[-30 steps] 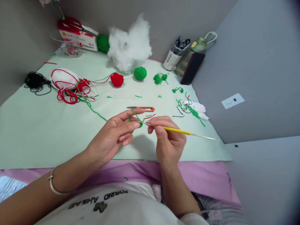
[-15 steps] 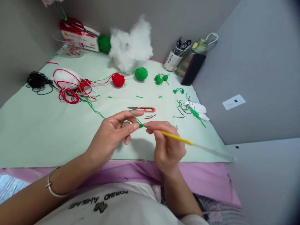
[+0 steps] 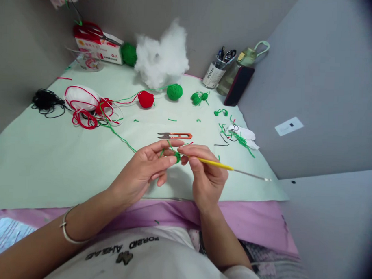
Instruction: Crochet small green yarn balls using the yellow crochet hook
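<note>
A small green crochet piece (image 3: 177, 157) is pinched between the thumb and fingers of my left hand (image 3: 142, 168). Green yarn (image 3: 125, 142) runs from the left of the table to this hand and loops over its raised index finger. My right hand (image 3: 208, 173) is closed around a crochet hook (image 3: 217, 163) with a yellow handle, its metal rear end pointing right. The hook's front tip meets the green piece, partly hidden by fingers. Just beyond my hands lie orange thread snips (image 3: 175, 136), blades to the left.
Behind are a red yarn ball (image 3: 146, 99), a green yarn ball (image 3: 174, 92) and white stuffing (image 3: 161, 55). Tangled yarn (image 3: 86, 107) lies left, yarn scraps (image 3: 239, 137) right. A pen cup (image 3: 214, 75), a bottle (image 3: 233, 76) and a phone (image 3: 239, 86) stand at the back right.
My hands have shifted slightly right. The green piece shows more fully at my left fingertips. The hook has swung to a flatter angle, and its rear end has moved left and up.
</note>
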### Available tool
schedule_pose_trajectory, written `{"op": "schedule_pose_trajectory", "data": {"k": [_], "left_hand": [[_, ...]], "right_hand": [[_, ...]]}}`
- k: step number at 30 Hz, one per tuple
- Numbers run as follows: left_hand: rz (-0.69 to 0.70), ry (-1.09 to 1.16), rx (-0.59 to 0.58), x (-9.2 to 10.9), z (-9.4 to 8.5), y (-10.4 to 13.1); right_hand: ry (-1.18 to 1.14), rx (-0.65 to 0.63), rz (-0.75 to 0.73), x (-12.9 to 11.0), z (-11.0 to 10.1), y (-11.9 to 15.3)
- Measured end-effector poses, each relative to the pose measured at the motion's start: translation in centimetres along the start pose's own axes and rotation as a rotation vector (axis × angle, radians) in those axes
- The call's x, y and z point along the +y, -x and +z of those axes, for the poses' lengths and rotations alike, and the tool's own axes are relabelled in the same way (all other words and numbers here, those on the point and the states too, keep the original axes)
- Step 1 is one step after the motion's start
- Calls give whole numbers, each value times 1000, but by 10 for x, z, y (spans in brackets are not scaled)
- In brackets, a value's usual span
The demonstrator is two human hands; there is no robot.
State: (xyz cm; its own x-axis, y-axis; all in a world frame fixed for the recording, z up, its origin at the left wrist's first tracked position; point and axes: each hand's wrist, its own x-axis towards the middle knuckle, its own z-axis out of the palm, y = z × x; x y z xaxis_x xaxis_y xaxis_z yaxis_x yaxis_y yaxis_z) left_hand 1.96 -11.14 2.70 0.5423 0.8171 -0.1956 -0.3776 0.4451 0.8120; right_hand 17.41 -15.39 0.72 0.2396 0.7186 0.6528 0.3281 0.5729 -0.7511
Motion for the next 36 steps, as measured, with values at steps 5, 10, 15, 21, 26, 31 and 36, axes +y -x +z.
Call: {"op": "schedule_pose_trajectory", "data": {"k": [5,10,15,21,26,31,36], "left_hand": [[24,13,49,-5,2,-1],[-124,187,17,-4,-2,-6],[-54,188,48,1,-3,-6],[70,-84,21,-2,1,-1],[111,-127,44,-1,-2,-1],[81,-116,32,0,-4,-1],[80,-126,73,1,-2,0]], "right_hand": [[241,-40,-206,3,2,12],[315,-31,-243,6,-1,12],[-104,99,59,4,-1,1],[-58,22,107,1,1,1],[-99,12,164,2,-1,3],[-247,47,269,6,0,4],[-273,39,252,3,-1,4]]}}
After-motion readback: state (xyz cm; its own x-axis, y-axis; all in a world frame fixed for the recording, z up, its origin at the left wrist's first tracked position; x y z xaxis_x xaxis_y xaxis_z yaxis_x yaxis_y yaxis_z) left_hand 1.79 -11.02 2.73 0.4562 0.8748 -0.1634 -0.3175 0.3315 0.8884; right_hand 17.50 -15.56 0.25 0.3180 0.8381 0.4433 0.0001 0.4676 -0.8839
